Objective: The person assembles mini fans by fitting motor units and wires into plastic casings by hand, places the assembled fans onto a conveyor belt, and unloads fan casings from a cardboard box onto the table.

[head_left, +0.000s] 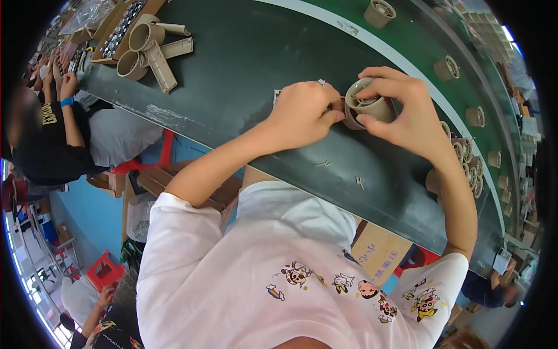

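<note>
A beige round cup-like part [375,107] stands on the dark table, tilted slightly, with small pieces inside it. My right hand [404,104] is wrapped round its rim and side, fingertips over the opening. Against its left side, my left hand [308,110] is closed in a pinch; what lies between those fingers is too small to name. A flat beige piece [276,97] shows partly behind my left hand. Small thin pins [322,164] lie on the table nearer my body, with more pins [359,182] to their right.
Beige handled parts [158,65] lie at the upper left beside a box of metal pieces [124,29]. More cups [465,157] are grouped at the right. Others [446,68] stand on the green belt [418,58]. A co-worker [58,134] sits at the left.
</note>
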Demonstrator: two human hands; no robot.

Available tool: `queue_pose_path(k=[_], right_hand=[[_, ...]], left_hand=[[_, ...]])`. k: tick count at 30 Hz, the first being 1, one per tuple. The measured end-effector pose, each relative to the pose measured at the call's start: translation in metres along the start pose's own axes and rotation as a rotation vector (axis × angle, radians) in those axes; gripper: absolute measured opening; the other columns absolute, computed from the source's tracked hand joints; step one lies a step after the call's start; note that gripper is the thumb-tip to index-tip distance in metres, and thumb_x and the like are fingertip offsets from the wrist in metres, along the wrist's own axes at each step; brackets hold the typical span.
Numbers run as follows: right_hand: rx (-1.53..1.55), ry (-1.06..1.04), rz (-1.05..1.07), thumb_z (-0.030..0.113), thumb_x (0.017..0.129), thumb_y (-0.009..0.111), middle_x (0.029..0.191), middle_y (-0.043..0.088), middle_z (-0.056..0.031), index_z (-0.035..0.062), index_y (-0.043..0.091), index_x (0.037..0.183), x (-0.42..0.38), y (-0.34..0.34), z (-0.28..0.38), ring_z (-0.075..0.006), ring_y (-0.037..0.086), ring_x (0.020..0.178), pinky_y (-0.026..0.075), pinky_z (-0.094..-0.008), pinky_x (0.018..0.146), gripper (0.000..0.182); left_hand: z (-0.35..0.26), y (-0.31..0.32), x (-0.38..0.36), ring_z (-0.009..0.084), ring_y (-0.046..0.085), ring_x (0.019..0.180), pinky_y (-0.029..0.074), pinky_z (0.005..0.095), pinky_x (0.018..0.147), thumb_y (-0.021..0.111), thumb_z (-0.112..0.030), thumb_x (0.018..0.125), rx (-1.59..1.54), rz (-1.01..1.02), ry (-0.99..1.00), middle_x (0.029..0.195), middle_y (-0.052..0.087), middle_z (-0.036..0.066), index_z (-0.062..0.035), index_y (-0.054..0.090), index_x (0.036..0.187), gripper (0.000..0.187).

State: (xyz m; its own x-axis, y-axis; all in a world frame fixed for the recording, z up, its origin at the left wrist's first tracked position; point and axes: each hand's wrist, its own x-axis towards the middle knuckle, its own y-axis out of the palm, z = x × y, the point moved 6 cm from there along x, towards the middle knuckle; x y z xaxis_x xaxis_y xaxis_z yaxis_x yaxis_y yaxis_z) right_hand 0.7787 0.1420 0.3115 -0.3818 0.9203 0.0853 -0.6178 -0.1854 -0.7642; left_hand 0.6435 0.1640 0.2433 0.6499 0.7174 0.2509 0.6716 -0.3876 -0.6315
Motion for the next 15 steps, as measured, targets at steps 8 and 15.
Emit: queue_pose_path(k=[8, 15], right_hand=[[0.262, -0.275, 0.006, 0.003, 0.06, 0.084, 0.128, 0.055, -0.0268, -0.0014, 0.07, 0.096, -0.013, 0.002, -0.011, -0.0289, 0.06, 0.112, 0.046, -0.0366, 0.097, 0.038], [0.704, -0.133, -0.44, -0.005, 0.065, 0.079, 0.119, 0.059, -0.0295, -0.0055, 0.07, 0.093, -0.032, 0.03, -0.043, -0.0316, 0.058, 0.115, 0.048, -0.0373, 0.095, 0.03]], left_hand=[[0.011, -0.001, -0.001, 0.0313, 0.065, 0.073, 0.05, 0.0413, 0.067, 0.064, -0.016, 0.079, -0.037, 0.07, -0.021, 0.078, 0.068, 0.012, -0.0065, 0.069, 0.081, 0.011], [0.011, 0.002, -0.003, 0.0315, 0.064, 0.067, 0.051, 0.0401, 0.063, 0.061, -0.014, 0.074, -0.08, -0.023, 0.006, 0.071, 0.067, 0.012, -0.0059, 0.068, 0.078, 0.011]])
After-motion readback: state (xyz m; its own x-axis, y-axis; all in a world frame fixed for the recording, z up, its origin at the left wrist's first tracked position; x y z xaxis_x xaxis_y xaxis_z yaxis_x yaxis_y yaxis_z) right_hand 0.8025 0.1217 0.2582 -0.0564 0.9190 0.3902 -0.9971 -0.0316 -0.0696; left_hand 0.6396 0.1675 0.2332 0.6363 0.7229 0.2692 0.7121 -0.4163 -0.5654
